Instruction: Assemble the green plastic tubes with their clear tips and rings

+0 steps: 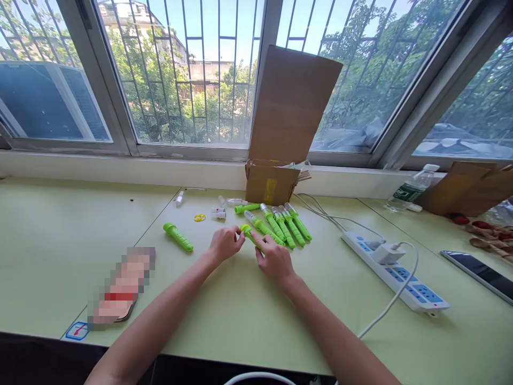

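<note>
Between my two hands is a bright green flashlight-shaped plastic tube (247,232), its wider end yellowish and pointing away from me. My left hand (225,245) pinches at that wider end from the left. Around the green body my right hand (276,260) is closed, with the index finger stretched along it. Just beyond lie several similar green tubes with clear caps (281,224), side by side. Another green tube (178,237), without a clear cap, rests alone to the left. Yellow rings (199,217) and small clear-and-white caps (218,213) are behind my left hand.
An open cardboard box (260,184) stands against the window sill. On the right are a white power strip (396,272) with cables, a phone (481,275) and a plastic bottle (412,187). A blurred-out flat object (124,289) lies at the left front of the table.
</note>
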`<state>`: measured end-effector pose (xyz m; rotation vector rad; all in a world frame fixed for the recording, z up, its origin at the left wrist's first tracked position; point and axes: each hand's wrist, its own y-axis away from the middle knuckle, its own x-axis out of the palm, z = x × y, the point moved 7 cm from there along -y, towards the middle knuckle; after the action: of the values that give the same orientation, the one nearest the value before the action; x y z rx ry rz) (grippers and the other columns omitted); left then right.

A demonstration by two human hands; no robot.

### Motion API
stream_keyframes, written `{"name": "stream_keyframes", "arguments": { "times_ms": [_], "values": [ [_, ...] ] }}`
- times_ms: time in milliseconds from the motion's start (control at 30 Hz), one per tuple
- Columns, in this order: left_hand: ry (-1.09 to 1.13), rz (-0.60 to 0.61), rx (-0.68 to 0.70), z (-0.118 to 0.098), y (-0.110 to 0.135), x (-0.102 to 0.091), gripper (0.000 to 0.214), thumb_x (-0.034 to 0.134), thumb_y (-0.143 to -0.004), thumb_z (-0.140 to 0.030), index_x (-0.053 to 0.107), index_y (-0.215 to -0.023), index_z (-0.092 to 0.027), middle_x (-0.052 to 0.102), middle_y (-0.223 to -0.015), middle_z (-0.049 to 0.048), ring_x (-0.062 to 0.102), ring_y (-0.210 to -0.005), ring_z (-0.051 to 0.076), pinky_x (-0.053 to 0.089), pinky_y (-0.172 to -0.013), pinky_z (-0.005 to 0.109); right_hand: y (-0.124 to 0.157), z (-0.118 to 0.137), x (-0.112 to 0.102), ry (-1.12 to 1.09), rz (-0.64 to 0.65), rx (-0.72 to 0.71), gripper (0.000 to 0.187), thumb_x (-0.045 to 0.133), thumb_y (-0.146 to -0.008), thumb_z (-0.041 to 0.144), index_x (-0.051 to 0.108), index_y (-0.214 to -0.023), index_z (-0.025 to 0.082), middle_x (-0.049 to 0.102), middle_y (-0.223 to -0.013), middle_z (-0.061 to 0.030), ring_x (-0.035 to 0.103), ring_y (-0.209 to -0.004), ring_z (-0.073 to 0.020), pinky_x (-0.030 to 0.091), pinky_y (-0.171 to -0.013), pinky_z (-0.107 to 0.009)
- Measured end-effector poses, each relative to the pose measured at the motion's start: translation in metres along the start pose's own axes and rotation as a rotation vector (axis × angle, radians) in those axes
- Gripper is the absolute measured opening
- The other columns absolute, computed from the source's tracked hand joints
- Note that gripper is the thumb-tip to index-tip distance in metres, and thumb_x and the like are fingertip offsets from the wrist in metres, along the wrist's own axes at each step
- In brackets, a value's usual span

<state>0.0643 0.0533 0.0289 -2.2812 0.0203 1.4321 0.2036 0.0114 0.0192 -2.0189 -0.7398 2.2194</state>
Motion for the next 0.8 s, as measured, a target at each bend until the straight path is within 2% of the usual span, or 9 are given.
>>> {"name": "stream_keyframes", "arguments": {
  "times_ms": [100, 267, 433, 633, 800],
  "values": [
    [0.018, -0.010, -0.028, 0.001, -0.001, 0.001, 0.021, 0.045, -0.085, -0.031, 0.063, -0.080, -0.019, 0.068, -0.072, 0.0026, 0.061, -0.063, 0.015, 0.036, -0.057, 0.024, 0.000, 0.002, -0.001, 0.019, -0.019, -0.044, 0.051, 0.038, -0.088, 0.023, 0.041, -0.138, 0.031, 0.060, -0.097, -0.0046, 0.056, -0.069, -0.0139, 0.039, -0.056, -0.023],
    [0.110, -0.067, -0.078, 0.003, -0.003, 0.000, 0.016, 0.049, -0.079, -0.025, 0.062, -0.075, -0.018, 0.067, -0.069, 0.0027, 0.058, -0.059, 0.013, 0.035, -0.056, 0.023, 0.001, 0.007, -0.003, 0.049, -0.063, -0.073, 0.053, 0.038, -0.086, 0.021, 0.039, -0.140, 0.020, 0.060, -0.099, -0.0079, 0.056, -0.073, -0.0154, 0.039, -0.055, -0.024],
    [0.157, -0.084, -0.081, 0.006, -0.004, 0.002, 0.013, 0.053, -0.074, -0.022, 0.060, -0.066, -0.017, 0.065, -0.063, 0.0021, 0.056, -0.055, 0.011, 0.035, -0.055, 0.022, 0.002, 0.010, -0.001, 0.072, -0.043, -0.095, 0.052, 0.038, -0.087, 0.020, 0.041, -0.138, 0.021, 0.059, -0.099, -0.0074, 0.056, -0.070, -0.0148, 0.038, -0.053, -0.024],
    [0.090, -0.122, 0.055, 0.000, -0.002, 0.002, 0.012, 0.051, -0.074, -0.019, 0.059, -0.066, -0.017, 0.066, -0.064, 0.0027, 0.058, -0.057, 0.013, 0.037, -0.056, 0.023, 0.003, 0.010, 0.000, 0.064, -0.014, -0.034, 0.052, 0.039, -0.087, 0.020, 0.040, -0.139, 0.024, 0.057, -0.099, -0.0073, 0.056, -0.069, -0.0136, 0.039, -0.054, -0.023],
    [-0.022, -0.105, 0.189, -0.008, 0.001, 0.003, 0.014, 0.047, -0.078, -0.019, 0.059, -0.072, -0.018, 0.068, -0.067, 0.0030, 0.061, -0.059, 0.015, 0.037, -0.056, 0.025, 0.003, 0.006, 0.005, 0.006, -0.003, 0.036, 0.054, 0.039, -0.088, 0.019, 0.035, -0.142, 0.025, 0.058, -0.095, -0.0057, 0.057, -0.070, -0.0142, 0.042, -0.058, -0.024]
  ]
}}
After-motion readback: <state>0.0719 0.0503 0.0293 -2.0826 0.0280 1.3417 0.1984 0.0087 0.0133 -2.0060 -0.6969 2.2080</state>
